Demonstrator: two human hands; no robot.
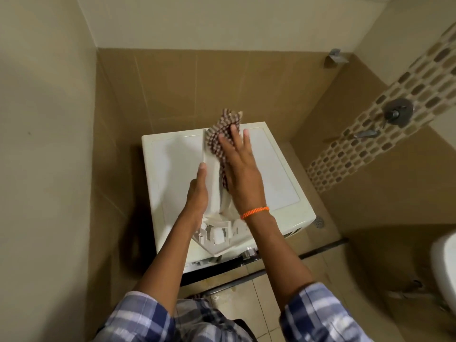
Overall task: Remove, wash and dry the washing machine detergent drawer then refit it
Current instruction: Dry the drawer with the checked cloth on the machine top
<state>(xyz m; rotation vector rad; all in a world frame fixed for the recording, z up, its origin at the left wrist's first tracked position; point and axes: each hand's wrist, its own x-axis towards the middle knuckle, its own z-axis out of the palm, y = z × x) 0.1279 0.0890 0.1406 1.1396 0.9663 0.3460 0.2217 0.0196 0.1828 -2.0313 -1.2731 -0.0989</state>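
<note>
The white detergent drawer (211,169) lies lengthwise on top of the white washing machine (278,183), its open compartments toward me at the machine's front edge. My left hand (197,191) holds the drawer's left side, thumb up along its wall. A checked brown-and-white cloth (222,137) is draped over the drawer's far end. My right hand (240,174), with an orange cord at the wrist, presses the cloth against the drawer with straight, spread fingers.
The machine stands in a tiled corner, walls close at left and behind. A shower valve (397,113) and tap (365,134) are on the right wall, a floor drain (319,222) beside the machine, and a white basin edge (444,262) at far right.
</note>
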